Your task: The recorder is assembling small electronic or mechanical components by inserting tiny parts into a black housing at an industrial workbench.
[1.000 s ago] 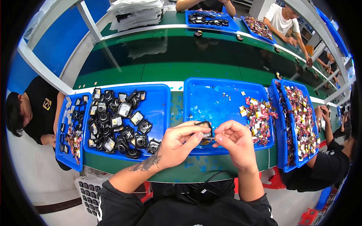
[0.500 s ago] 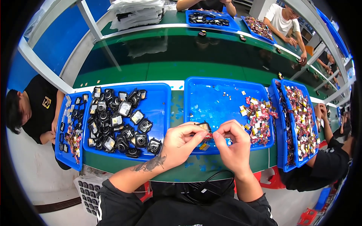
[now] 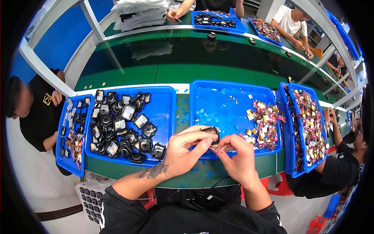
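Observation:
Over the front edge of the middle blue tray (image 3: 220, 111), my left hand (image 3: 187, 154) grips a small black watch-like housing (image 3: 212, 132) between thumb and fingers. Close against it, my right hand (image 3: 239, 160) is closed in a pinch on a small reddish circuit piece (image 3: 216, 149), just below the housing. Whether the piece is still joined to the housing cannot be made out. Several reddish circuit pieces with white and yellow parts (image 3: 267, 124) lie in a heap at the tray's right side, with blue film scraps scattered on its left.
A blue tray (image 3: 165, 103) of black housings (image 3: 113, 121) stands to the left, beside a narrower mixed tray (image 3: 64, 162). Stacked trays (image 3: 290, 136) of circuit pieces stand at the right. Co-workers sit on both sides and across the green bench (image 3: 171, 74).
The housing has tipped up and shows more of itself above my left fingers. My right hand has shifted slightly down and left, with the reddish piece now below the housing.

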`<state>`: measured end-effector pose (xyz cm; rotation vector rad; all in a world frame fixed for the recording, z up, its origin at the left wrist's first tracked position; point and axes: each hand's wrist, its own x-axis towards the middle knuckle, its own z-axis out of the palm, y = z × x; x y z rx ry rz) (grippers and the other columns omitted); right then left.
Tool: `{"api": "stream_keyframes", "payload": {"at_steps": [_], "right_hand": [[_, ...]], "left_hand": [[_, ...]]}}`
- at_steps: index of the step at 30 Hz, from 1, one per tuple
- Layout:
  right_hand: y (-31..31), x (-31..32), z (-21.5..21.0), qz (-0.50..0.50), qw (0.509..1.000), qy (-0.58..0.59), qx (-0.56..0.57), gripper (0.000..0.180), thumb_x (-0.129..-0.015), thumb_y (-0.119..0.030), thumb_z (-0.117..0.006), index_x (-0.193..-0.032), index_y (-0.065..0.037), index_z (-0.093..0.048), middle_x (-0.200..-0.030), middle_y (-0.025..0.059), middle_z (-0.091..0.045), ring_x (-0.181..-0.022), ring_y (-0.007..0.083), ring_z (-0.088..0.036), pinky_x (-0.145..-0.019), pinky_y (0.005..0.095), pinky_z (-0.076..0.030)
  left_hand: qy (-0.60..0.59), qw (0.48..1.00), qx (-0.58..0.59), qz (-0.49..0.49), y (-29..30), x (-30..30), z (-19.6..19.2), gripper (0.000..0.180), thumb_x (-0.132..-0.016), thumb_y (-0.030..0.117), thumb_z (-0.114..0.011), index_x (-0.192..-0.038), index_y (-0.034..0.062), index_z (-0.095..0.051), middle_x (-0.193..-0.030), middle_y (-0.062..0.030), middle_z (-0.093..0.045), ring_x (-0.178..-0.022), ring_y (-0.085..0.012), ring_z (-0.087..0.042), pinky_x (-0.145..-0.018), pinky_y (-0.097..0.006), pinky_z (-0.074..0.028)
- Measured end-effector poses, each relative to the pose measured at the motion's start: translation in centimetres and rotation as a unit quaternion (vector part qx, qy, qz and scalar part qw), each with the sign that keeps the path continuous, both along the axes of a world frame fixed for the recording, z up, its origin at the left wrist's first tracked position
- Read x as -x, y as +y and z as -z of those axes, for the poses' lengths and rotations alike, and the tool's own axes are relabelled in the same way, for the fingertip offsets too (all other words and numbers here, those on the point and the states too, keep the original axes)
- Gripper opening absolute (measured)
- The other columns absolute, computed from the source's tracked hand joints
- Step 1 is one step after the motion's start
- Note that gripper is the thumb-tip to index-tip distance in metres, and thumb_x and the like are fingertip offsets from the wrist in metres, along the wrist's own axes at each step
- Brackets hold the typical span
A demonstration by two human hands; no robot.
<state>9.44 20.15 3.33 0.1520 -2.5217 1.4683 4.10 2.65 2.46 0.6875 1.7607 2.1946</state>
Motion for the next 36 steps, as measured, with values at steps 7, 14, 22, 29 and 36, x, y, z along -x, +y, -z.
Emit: {"api": "stream_keyframes", "payload": {"at_steps": [7, 14, 22, 29, 36], "right_hand": [[1.8, 1.9, -3.4, -0.017, 0.898, 0.296, -0.325, 0.02, -0.068, -0.004, -0.07, -0.087, -0.005, -0.064, -0.085, 0.0082, -0.063, -0.07, 0.0218, -0.062, -0.055, 0.0309, -0.05], [1.3, 3.8, -3.6, -0.081, 0.92, 0.301, -0.237, 0.02, -0.07, 0.001, -0.071, -0.088, -0.002, -0.064, -0.089, 0.01, -0.064, -0.074, 0.0223, -0.064, -0.06, 0.0309, -0.053], [2.1, 2.2, -2.7, -0.125, 0.989, 0.075, 0.016, 0.015, -0.078, 0.004, -0.072, -0.092, 0.0, -0.067, -0.089, 0.0106, -0.066, -0.077, 0.0171, -0.066, -0.067, 0.0271, -0.055], [2.1, 1.9, -2.3, -0.094, 0.96, -0.168, 0.204, 0.007, -0.087, -0.004, -0.068, -0.088, 0.001, -0.063, -0.081, 0.0036, -0.063, -0.074, 0.006, -0.058, -0.062, 0.0204, -0.048], [1.3, 1.5, -1.5, -0.067, 0.951, -0.142, 0.266, 0.012, -0.086, -0.002, -0.069, -0.095, 0.0, -0.061, -0.09, 0.0027, -0.062, -0.08, 0.0044, -0.058, -0.066, 0.0191, -0.049]], "left_hand": [[-0.063, 0.998, 0.0, 0.017, 0.1, 0.2, -0.5, 0.02, -0.091, -0.001, -0.06, -0.11, -0.007, -0.065, -0.115, -0.014, -0.059, -0.103, -0.0193, -0.063, -0.088, -0.029, -0.054], [-0.122, 0.988, -0.027, 0.087, -0.2, 0.6, 0.0, 0.018, -0.086, -0.001, -0.068, -0.1, -0.0102, -0.064, -0.108, -0.0117, -0.06, -0.096, -0.0167, -0.065, -0.084, -0.026, -0.055], [-0.114, 0.988, -0.067, 0.074, -0.4, 0.7, 0.2, 0.011, -0.085, -0.004, -0.068, -0.094, -0.0098, -0.065, -0.106, -0.01, -0.057, -0.095, -0.0158, -0.063, -0.081, -0.025, -0.054], [0.141, 0.977, 0.147, -0.059, -0.3, 0.3, -0.7, 0.011, -0.078, 0.003, -0.077, -0.084, -0.0021, -0.069, -0.1, -0.0113, -0.064, -0.087, -0.0158, -0.066, -0.072, -0.025, -0.055], [0.028, 0.988, 0.143, -0.05, -0.2, 0.5, -0.7, 0.01, -0.078, -0.001, -0.075, -0.086, -0.0038, -0.069, -0.103, -0.0122, -0.064, -0.088, -0.0149, -0.066, -0.069, -0.023, -0.057]]}}
